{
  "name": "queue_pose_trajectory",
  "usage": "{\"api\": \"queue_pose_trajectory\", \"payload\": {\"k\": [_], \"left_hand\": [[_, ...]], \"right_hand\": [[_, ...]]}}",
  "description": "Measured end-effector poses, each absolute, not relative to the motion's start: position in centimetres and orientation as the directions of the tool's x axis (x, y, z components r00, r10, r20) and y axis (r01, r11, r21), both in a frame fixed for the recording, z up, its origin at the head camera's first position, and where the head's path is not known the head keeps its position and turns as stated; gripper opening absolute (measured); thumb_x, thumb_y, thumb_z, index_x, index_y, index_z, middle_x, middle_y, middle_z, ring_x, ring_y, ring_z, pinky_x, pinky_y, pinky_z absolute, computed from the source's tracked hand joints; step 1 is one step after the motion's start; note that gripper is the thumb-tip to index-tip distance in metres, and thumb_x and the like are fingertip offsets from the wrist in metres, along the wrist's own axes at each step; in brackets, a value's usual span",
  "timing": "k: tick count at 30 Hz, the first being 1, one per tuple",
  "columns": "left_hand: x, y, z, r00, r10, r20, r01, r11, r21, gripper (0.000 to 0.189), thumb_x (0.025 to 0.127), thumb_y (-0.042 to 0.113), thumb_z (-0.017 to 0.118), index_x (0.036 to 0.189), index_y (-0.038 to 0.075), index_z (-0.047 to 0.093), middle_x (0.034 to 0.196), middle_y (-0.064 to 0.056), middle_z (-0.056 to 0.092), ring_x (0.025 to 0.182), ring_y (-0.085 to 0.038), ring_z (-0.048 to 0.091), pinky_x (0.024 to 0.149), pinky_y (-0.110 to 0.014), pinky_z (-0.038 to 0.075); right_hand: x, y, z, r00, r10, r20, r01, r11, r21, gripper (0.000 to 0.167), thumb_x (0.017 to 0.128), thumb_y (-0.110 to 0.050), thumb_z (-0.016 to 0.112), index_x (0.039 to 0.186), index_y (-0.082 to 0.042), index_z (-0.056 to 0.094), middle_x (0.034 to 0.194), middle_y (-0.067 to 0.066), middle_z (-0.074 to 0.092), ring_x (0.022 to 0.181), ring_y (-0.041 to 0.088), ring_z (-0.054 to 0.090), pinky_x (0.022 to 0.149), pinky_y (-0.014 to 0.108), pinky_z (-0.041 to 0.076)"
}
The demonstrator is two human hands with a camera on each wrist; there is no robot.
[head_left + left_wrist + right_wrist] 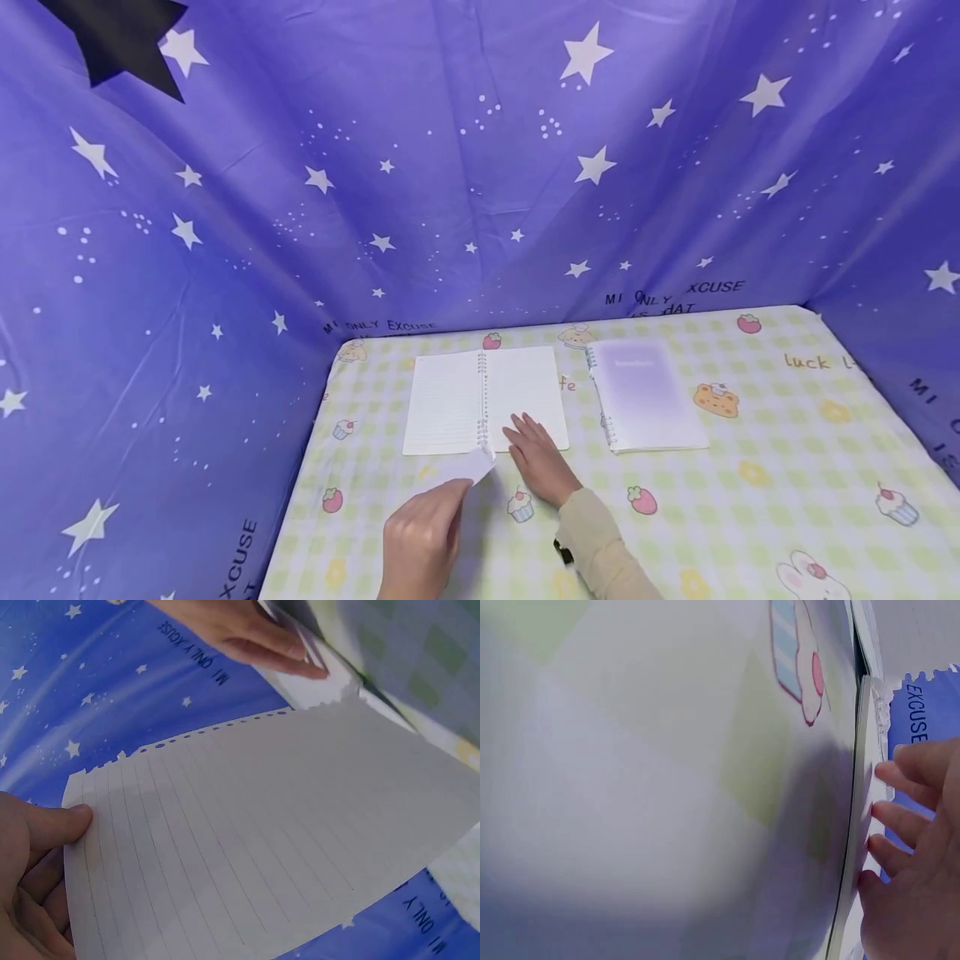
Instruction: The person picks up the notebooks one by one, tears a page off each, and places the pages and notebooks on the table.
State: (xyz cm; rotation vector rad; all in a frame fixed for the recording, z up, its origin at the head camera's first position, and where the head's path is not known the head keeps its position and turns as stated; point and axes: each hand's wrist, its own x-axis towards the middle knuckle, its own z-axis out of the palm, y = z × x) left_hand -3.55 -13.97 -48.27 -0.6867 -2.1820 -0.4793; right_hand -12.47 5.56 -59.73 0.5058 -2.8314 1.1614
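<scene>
lined sheet (210, 840): white, ragged holed edge, tilted | spiral notebook (444, 404): white-paged, open, lying flat

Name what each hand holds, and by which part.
The left hand pinches a lined sheet at one edge, near its perforated side; the right hand holds nothing.

sheet (210, 840): wht, lined | closed notebk (645, 400): lilac | tblcloth (735, 533): grn/wht chk
</scene>
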Motion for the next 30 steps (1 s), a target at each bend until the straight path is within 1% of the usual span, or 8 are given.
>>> {"api": "queue_pose_trajectory", "payload": {"k": [9, 13, 16, 17, 21, 24, 27, 30], "left_hand": [[-3.7, -14.2, -46.7, -0.545, 0.297, 0.784, 0.6, 0.791, 0.118, 0.037, 0.107, 0.018, 0.041, 0.096, 0.008, 0.074, 0.091, -0.004, 0.077, 0.073, -0.02, 0.074, 0.064, -0.032, 0.061], [-3.8, -14.3, -46.1, -0.542, 0.282, 0.792, 0.595, 0.794, 0.126, 0.035, 0.106, 0.017, 0.042, 0.096, 0.009, 0.074, 0.091, -0.004, 0.077, 0.074, -0.019, 0.074, 0.064, -0.033, 0.061], [-4.1, -14.3, -45.7, -0.555, 0.267, 0.788, 0.582, 0.801, 0.138, 0.036, 0.107, 0.017, 0.041, 0.096, 0.008, 0.074, 0.09, -0.005, 0.077, 0.074, -0.021, 0.074, 0.063, -0.035, 0.061], [-4.2, -14.3, -45.5, -0.557, 0.26, 0.789, 0.576, 0.805, 0.142, 0.036, 0.107, 0.018, 0.041, 0.096, 0.007, 0.074, 0.089, -0.005, 0.077, 0.073, -0.021, 0.074, 0.063, -0.035, 0.061], [-4.7, -14.3, -45.2, -0.572, 0.236, 0.786, 0.556, 0.816, 0.159, 0.037, 0.107, 0.02, 0.042, 0.095, 0.007, 0.074, 0.087, -0.006, 0.076, 0.071, -0.022, 0.073, 0.061, -0.035, 0.061], [-5.1, -14.2, -45.1, -0.573, 0.227, 0.787, 0.556, 0.813, 0.17, 0.035, 0.107, 0.019, 0.043, 0.096, 0.007, 0.074, 0.088, -0.005, 0.076, 0.071, -0.021, 0.073, 0.061, -0.034, 0.061], [-5.5, -14.1, -44.9, -0.572, 0.223, 0.79, 0.564, 0.806, 0.18, 0.032, 0.105, 0.017, 0.045, 0.099, 0.008, 0.074, 0.09, -0.003, 0.076, 0.073, -0.02, 0.073, 0.061, -0.035, 0.061], [-5.7, -14.1, -44.9, -0.586, 0.216, 0.781, 0.559, 0.805, 0.197, 0.025, 0.103, 0.015, 0.05, 0.101, 0.008, 0.074, 0.092, -0.004, 0.076, 0.077, -0.021, 0.074, 0.064, -0.036, 0.061]], "right_hand": [[-12.2, 6.0, -59.2, -0.953, -0.288, 0.088, -0.254, 0.609, -0.751, 0.038, 0.105, -0.016, 0.047, 0.138, 0.0, 0.055, 0.149, 0.02, 0.047, 0.144, 0.039, 0.033, 0.121, 0.055, 0.023], [-11.9, 6.1, -58.3, -0.94, -0.342, 0.015, -0.17, 0.429, -0.887, 0.047, 0.108, -0.034, 0.038, 0.143, -0.006, 0.051, 0.15, 0.015, 0.047, 0.144, 0.034, 0.037, 0.12, 0.054, 0.026], [-11.4, 6.0, -57.4, -0.911, -0.412, -0.003, -0.122, 0.275, -0.954, 0.05, 0.108, -0.038, 0.034, 0.145, -0.009, 0.049, 0.15, 0.012, 0.048, 0.142, 0.033, 0.04, 0.12, 0.054, 0.027], [-11.2, 5.9, -57.1, -0.903, -0.429, -0.004, -0.11, 0.241, -0.964, 0.048, 0.108, -0.038, 0.036, 0.145, -0.011, 0.049, 0.15, 0.011, 0.049, 0.139, 0.035, 0.044, 0.115, 0.056, 0.035], [-10.6, 5.4, -55.7, -0.894, -0.441, 0.076, -0.167, 0.171, -0.971, 0.038, 0.099, -0.032, 0.06, 0.136, -0.022, 0.059, 0.139, -0.002, 0.058, 0.129, 0.025, 0.053, 0.107, 0.053, 0.045], [-10.5, 5.1, -55.4, -0.898, -0.423, 0.122, -0.203, 0.151, -0.967, 0.034, 0.091, -0.031, 0.072, 0.124, -0.027, 0.066, 0.129, -0.007, 0.062, 0.12, 0.018, 0.057, 0.106, 0.049, 0.045], [-10.6, 5.0, -55.8, -0.909, -0.403, 0.104, -0.178, 0.15, -0.973, 0.027, 0.092, -0.034, 0.07, 0.118, -0.026, 0.07, 0.123, -0.002, 0.066, 0.106, 0.02, 0.063, 0.083, 0.045, 0.058], [-10.6, 4.9, -55.7, -0.923, -0.372, 0.094, -0.158, 0.146, -0.976, 0.023, 0.095, -0.033, 0.066, 0.113, -0.021, 0.073, 0.117, 0.003, 0.071, 0.098, 0.019, 0.068, 0.065, 0.039, 0.061]]}}
